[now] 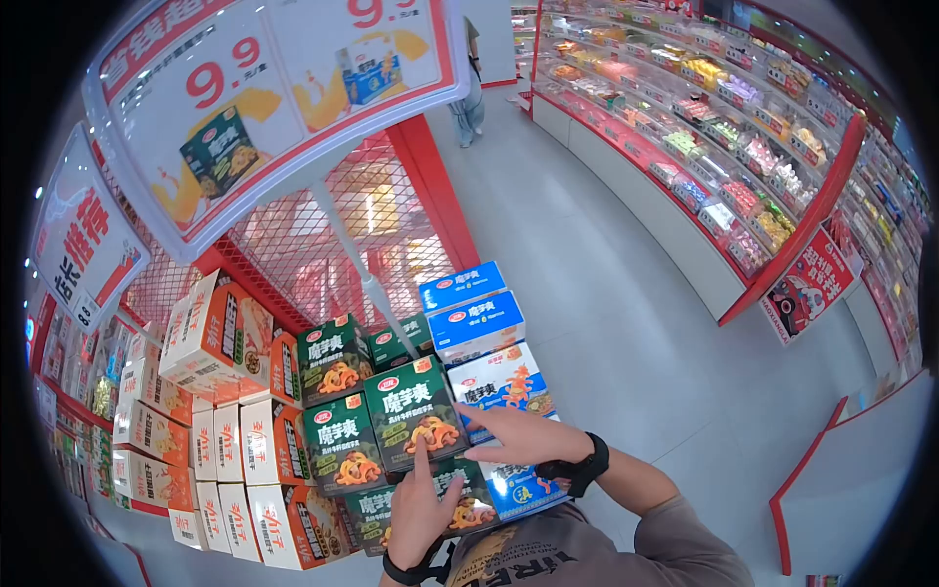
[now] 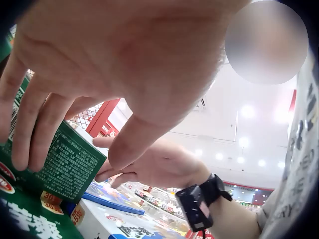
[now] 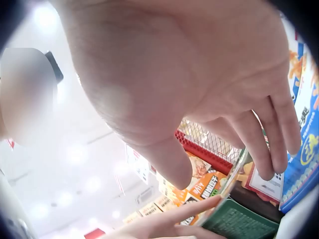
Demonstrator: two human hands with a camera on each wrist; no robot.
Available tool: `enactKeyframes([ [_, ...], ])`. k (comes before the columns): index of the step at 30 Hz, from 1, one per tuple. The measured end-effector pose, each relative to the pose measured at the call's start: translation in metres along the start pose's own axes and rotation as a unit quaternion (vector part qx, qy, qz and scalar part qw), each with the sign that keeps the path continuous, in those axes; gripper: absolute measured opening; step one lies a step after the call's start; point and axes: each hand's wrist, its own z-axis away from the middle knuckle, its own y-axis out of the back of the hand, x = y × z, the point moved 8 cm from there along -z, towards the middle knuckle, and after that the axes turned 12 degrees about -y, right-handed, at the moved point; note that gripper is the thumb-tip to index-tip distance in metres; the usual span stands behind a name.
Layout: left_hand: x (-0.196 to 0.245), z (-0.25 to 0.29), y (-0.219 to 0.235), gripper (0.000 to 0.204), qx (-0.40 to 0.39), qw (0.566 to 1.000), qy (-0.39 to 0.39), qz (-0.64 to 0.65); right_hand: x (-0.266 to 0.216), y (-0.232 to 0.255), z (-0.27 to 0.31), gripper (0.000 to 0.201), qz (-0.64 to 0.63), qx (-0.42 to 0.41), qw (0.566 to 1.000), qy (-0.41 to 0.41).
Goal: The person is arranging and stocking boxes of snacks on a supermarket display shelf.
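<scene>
A dark green snack box [image 1: 406,396] with a picture of food on its front sits among similar green boxes, standing out above those around it. My left hand [image 1: 419,504] is at its near side, with the index fingertip on the pictured food in the head view. In the left wrist view, straight fingers [image 2: 47,129] overlap the box's printed green side [image 2: 70,164]. From the right, my right hand [image 1: 528,435] reaches to the box's edge, its fingers extended and thumb apart. The right wrist view shows those fingers [image 3: 254,142] beside the green box [image 3: 241,219] and a blue-and-white box [image 3: 304,154].
Blue boxes [image 1: 477,323] stack along the right, and orange-and-white boxes [image 1: 274,440] along the left. A pole [image 1: 367,284] rises behind the green boxes to a price sign [image 1: 274,98]. Red mesh panels [image 1: 357,210] stand behind. Candy shelves [image 1: 704,137] line the aisle, where a person [image 1: 469,98] stands.
</scene>
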Motion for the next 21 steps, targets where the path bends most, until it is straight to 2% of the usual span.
enactKeyframes([
  [2,0.003,-0.006,0.000,0.081,-0.007,0.999,0.025,-0.032,0.004,0.012,0.022,0.069,-0.037,-0.003,0.999,0.035],
  [6,0.002,-0.013,-0.003,0.065,0.052,0.995,0.080,-0.043,0.028,0.022,0.042,0.059,-0.101,-0.018,0.994,0.030],
  [9,-0.002,-0.013,-0.012,0.064,0.066,0.991,0.115,-0.034,0.048,0.000,0.037,0.056,-0.069,0.007,0.993,0.099],
  [10,-0.003,-0.014,-0.014,0.064,0.057,0.989,0.109,-0.080,0.047,-0.001,0.039,0.052,-0.057,0.020,0.989,0.133],
  [14,0.007,-0.014,-0.011,0.067,0.074,0.986,0.107,-0.102,0.051,-0.007,0.040,0.048,-0.022,0.007,0.982,0.187],
  [17,0.004,-0.012,-0.016,0.065,0.075,0.991,0.079,-0.077,0.062,-0.012,0.044,0.044,-0.015,0.036,0.963,0.268],
  [18,0.002,-0.010,-0.019,0.069,0.088,0.993,0.057,-0.057,0.063,-0.010,0.051,0.041,-0.025,0.044,0.964,0.261],
  [20,0.002,-0.005,-0.027,0.083,0.095,0.993,0.038,-0.067,0.061,-0.008,0.073,0.040,0.086,0.122,0.950,0.274],
  [21,0.006,-0.003,-0.028,0.089,0.087,0.995,0.045,-0.025,0.065,0.003,0.085,0.042,0.066,0.176,0.955,0.231],
])
